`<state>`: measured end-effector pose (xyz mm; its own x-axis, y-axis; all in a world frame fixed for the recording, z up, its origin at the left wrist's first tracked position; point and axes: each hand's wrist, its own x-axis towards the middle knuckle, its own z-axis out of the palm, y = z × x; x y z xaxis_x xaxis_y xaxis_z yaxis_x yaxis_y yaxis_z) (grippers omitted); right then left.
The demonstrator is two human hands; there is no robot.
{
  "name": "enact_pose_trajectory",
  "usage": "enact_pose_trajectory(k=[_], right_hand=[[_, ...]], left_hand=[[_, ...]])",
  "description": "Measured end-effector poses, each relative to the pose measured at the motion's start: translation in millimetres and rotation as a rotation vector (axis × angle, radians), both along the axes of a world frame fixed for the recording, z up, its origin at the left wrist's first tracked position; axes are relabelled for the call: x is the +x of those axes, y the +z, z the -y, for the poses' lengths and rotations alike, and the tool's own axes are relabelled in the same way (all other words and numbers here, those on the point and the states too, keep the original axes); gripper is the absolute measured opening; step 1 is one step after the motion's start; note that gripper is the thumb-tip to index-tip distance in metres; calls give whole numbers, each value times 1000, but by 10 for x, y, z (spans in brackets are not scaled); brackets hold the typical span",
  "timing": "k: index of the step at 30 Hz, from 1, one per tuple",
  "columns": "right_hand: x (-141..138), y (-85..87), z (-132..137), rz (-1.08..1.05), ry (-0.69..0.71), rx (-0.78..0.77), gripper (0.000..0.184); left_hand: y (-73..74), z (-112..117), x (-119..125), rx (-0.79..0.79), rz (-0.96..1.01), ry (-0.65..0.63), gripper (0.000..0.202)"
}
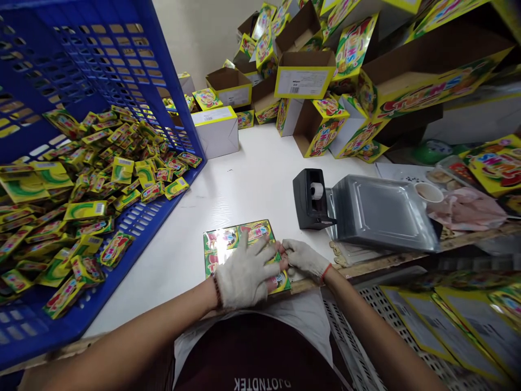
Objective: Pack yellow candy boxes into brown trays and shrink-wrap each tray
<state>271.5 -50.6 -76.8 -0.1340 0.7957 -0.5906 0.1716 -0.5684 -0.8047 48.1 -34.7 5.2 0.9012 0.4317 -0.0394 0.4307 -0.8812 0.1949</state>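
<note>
A flat, shiny rectangular pack (215,244), printed in green, yellow and red, lies near the table's front edge. It looks like small printed cartons laid side by side; glare hides part of its top. My left hand (246,271), in a white knit glove with bare fingertips, rests on the pack with its fingers spread. At the pack's right edge is my gloved right hand (303,258), its fingers curled and pinched together. Whatever sits between those fingertips is too small to make out. A black tape dispenser (305,203) with a roll stands just beyond my right hand.
On the left, a blue plastic crate (179,81) lies tipped, with many small yellow-green cartons (122,171) inside. Open printed boxes (321,127) are piled at the back right. Stacked clear plastic trays (382,212) stand right of the dispenser, beside a cup (429,192) and pink cloth (468,209).
</note>
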Motion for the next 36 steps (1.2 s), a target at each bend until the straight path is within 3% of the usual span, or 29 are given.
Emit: enact_pose_trajectory(k=[3,6,8,11,17,22,28,36], right_hand=[[314,199,118,108,-181,101,28],[619,435,159,258,-494,250,34],[715,559,108,291,-585,205,46],[709,674,-49,269,-537,55,56],[638,777,-311,270,-539,-9,26],[560,773,-276,246,-679,61,24],[428,719,118,185,-753,106,38],[491,295,183,256,-800,75,29]], left_hand=[[-40,234,-409,9,-20,-74,67],[-210,376,-774,164,25,-39,60],[-337,375,-867,249,117,-46,53],[-459,250,-743,292,203,-40,47],[-530,-119,-184,298,212,125,47],[-556,-212,-81,249,238,172,49],[-605,-208,-106,218,327,186,34],[-715,-225,-220,179,441,99,31]])
